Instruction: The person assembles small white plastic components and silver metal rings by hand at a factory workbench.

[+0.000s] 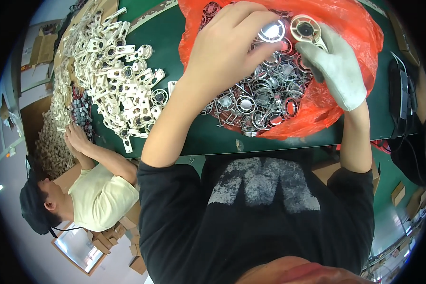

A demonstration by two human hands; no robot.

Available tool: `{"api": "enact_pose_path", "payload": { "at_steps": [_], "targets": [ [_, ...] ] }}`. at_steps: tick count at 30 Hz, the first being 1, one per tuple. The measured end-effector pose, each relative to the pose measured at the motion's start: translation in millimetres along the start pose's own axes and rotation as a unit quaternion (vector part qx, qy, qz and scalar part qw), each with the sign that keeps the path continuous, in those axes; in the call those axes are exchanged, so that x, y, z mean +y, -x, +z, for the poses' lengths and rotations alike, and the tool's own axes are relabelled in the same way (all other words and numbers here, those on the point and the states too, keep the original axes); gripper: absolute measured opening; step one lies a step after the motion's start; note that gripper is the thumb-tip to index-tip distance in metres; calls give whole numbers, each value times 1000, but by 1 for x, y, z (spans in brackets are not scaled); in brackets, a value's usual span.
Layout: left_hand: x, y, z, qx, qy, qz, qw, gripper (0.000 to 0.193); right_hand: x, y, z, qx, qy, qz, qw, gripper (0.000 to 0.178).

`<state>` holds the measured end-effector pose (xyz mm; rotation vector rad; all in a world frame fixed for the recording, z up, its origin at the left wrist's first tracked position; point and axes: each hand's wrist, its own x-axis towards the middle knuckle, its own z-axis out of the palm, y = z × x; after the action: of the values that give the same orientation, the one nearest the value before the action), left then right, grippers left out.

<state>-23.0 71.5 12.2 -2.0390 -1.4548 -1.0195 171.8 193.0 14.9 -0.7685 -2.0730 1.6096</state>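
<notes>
My left hand [235, 45], bare, reaches over the pile with thumb and fingers closed on a shiny chrome ring [272, 32]. Just to its right, my right hand [337, 66] wears a pale glove and grips a cream plastic part [295, 29] with a round spoked head and a dark centre. The two pieces are close together; whether they touch I cannot tell. Beneath both hands, many similar chrome rings [245, 103] lie heaped in an open red plastic bag [333, 106].
Cream plastic parts [111, 73] are heaped on the green table [175, 150] to the left. Beyond that heap a co-worker [102, 189] handles parts among dark pieces [82, 106]. A black device with cables [402, 92] stands at the right edge. Cardboard boxes [113, 236] lie behind the co-worker.
</notes>
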Motion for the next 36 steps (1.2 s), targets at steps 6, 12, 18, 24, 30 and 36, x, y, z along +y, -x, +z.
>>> {"api": "enact_pose_path", "payload": {
  "at_steps": [6, 12, 18, 24, 30, 36],
  "targets": [
    [37, 15, -33, -16, 69, -138, 988, 58, -17, 11, 18, -155, 39, 19, 987, 26],
    [45, 38, -25, -44, 205, -145, 967, 54, -21, 15, 21, -328, 25, 112, 938, 29],
    [59, 48, -20, -74, 337, -203, 916, 52, -22, 14, 26, -381, 29, 148, 912, 27],
    [68, 50, -23, -64, 323, -291, 898, 56, 0, 28, 31, -329, -35, 26, 943, 40],
    [52, 57, -30, -32, 277, -230, 932, 65, -28, 12, 19, -370, -104, 253, 888, 45],
    [61, 51, -26, -45, 248, -223, 942, 67, -26, 17, 20, -369, -92, 226, 897, 44]
  ]
}}
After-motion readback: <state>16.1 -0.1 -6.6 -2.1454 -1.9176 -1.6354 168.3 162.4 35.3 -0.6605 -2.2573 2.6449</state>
